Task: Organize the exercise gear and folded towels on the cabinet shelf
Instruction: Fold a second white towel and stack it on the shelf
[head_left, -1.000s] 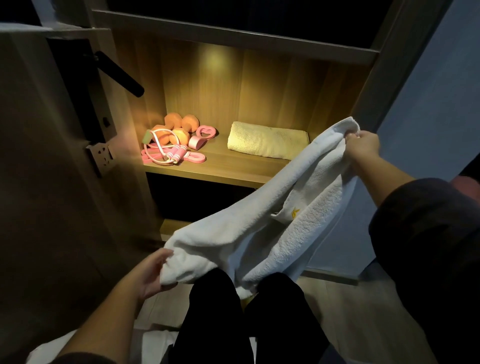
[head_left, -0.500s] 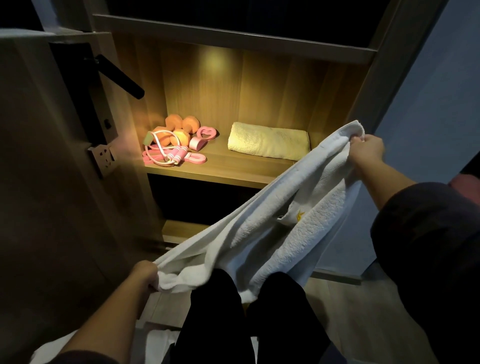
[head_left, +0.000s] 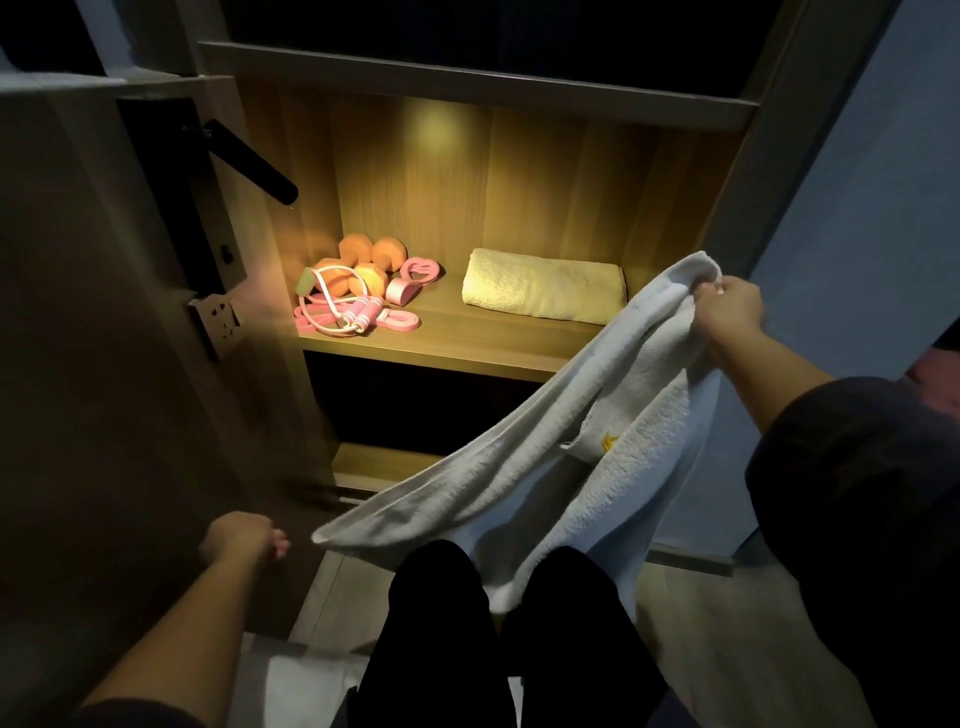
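Letting go of the lower end of a white towel (head_left: 561, 467), a person's left hand (head_left: 244, 540) now hangs just beside the cloth, released and holding nothing, its fingers loosely curled, where half a second earlier it gripped that end; the right hand (head_left: 727, 306) keeps the upper corner bunched in its fist, raised level with the lit cabinet shelf (head_left: 452, 345).

With one end free, the towel sags in a long diagonal from the right hand down across the person's knees in black trousers (head_left: 436, 623); it is unfolded, so it probably needs a fresh grip and a fold before it can be shelved.

The towel is thick looped terry, soft and limp, with a small yellow emblem near a turned-back hem. On the smooth wood-grain shelf, a pale yellow towel (head_left: 543, 286) of similar nap already lies folded into a flat block at the right. At the left sits the gear, bunched together: rounded orange dumbbells (head_left: 371, 257), a skipping rope (head_left: 358, 319) with pink handles and a thin white cord, and a pink heart-shaped grip trainer (head_left: 415, 275). A black lever handle (head_left: 254, 163) juts from the open door at the left.
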